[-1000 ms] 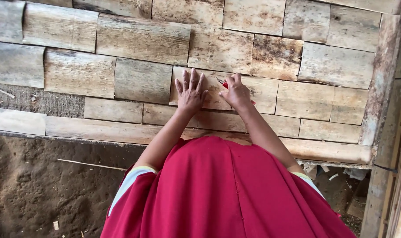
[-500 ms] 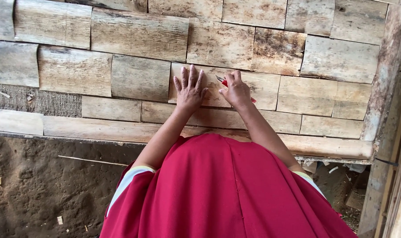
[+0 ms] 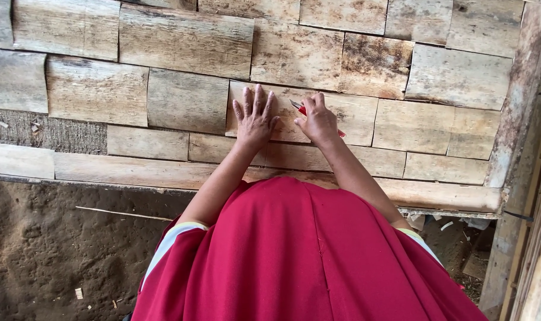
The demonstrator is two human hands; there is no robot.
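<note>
From above, I see my left hand (image 3: 255,119) spread flat, fingers open, pressing on a pale slat (image 3: 300,116) in a wall of overlapping split-wood pieces, while my right hand (image 3: 318,120) is closed around a red-handled knife (image 3: 300,109) whose blade tip shows just beside the left fingertips. The slat sits mid-wall, just right of a shorter grey piece (image 3: 187,101) and above a long wooden rail (image 3: 163,172). As I judge it, the cut goes best with the flat hand holding the slat hard against its neighbours and the blade drawn away from those fingers, which lie very close to the tip. Room is tight to the right, where an upright post (image 3: 520,101) closes the wall; to the left the slats run on, and the near side drops to bare dirt floor (image 3: 50,249) below the rail. My red garment (image 3: 306,255) hides the lower middle.
</note>
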